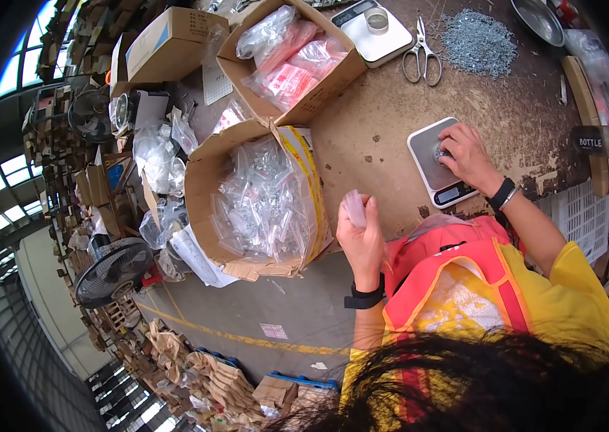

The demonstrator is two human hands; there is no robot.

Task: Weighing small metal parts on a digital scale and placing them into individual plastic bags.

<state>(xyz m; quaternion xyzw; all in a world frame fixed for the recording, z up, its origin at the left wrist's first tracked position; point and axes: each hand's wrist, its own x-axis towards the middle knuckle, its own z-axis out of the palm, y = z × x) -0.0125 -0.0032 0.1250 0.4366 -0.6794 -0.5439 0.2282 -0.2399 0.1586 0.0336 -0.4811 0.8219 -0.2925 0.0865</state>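
My right hand (468,155) rests over the flat pan of a small digital scale (430,147), its fingers curled round a little heap of metal screws (440,151) that they mostly cover. Lower and to the left, my left hand (362,241) is raised at the table's near edge, closed on a small clear plastic bag (354,209) pinched between thumb and fingers. Beyond the scale a loose pile of silvery screws (478,43) lies on the worn tabletop (362,137). To the left stands an open carton (207,169) full of small filled clear bags (265,201).
A second carton (347,68) holds pink and clear bags. Scissors (422,61) lie beside the screw pile, near another scale (387,47) with a round tin (375,20) on it. A metal bowl (540,21) sits far right. Fans (113,272) and stacked cardboard stand at left.
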